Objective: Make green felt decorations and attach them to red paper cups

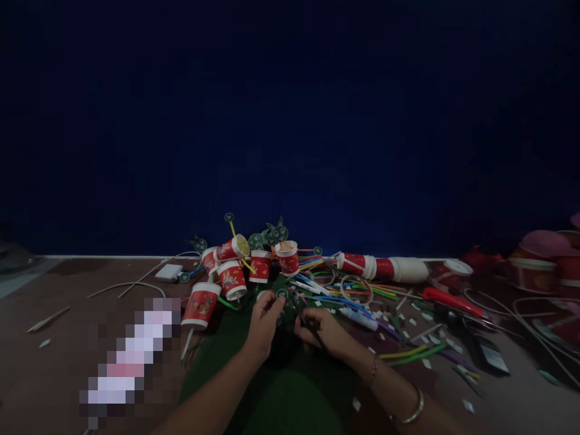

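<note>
My left hand (265,323) pinches a small round green paper cutout (281,294) with a pale mark on it. Close beside it, my right hand (324,332) is closed around dark scissors (312,331), whose blades point up toward the cutout. Both hands are above dark green material (272,393) at the table's near middle. Just beyond them are red printed paper cups (232,278), several with coloured pipe cleaners and green paper rabbit faces (277,233) attached. The dim light hides the fine detail of the blades.
Loose pipe cleaners (389,293), a tape roll (356,290) and a glue tube (360,318) are scattered to the right. Stacked cups (401,269) lie on their side by a red-handled tool (453,301). Paper scraps dot the brown table (40,374). A white box (169,272) sits left; a blurred patch covers something.
</note>
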Demonstrator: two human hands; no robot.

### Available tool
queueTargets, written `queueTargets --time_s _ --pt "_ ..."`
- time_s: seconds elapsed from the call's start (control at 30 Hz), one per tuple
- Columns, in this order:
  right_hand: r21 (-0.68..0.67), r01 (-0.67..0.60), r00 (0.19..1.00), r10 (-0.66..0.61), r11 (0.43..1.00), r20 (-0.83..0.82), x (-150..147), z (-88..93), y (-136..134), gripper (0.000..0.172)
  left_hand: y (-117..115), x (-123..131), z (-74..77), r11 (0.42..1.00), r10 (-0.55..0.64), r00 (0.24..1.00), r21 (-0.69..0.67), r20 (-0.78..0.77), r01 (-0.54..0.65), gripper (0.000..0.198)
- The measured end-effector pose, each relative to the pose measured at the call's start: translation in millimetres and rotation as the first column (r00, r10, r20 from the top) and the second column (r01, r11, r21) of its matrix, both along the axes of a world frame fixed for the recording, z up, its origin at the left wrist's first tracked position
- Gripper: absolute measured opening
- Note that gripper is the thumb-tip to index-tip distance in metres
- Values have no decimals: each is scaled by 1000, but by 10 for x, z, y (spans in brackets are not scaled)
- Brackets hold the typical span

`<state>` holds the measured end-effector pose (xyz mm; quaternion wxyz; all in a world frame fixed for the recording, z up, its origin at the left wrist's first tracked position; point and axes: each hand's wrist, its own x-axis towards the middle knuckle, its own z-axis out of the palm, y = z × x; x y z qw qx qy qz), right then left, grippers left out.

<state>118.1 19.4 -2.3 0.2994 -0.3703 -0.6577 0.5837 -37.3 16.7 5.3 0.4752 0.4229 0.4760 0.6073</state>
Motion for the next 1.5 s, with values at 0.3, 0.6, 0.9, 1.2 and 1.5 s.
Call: queueTargets --time_s 0.3,0.6,0.9,1.2,1.5 --pt "1 16 998 -16 1000 -54 1 8 10 22 -58 49 44 991 -128 992 -45 -11 127 32" --pt "1 9 998 -9 1000 -54 11 88 -2 24 -62 44 35 984 -174 985 -48 5 174 25" --pt "33 15 999 -14 999 -29 7 42 7 23 -49 33 11 989 -145 989 -39 11 145 27" --pt "51 25 999 -23 998 -40 1 11 9 25 -62 42 48 986 -163 986 -40 39 164 22" --pt "52 19 999 -17 998 -34 0 41 4 25 -63 41 58 983 -173 984 -51 37 175 20"
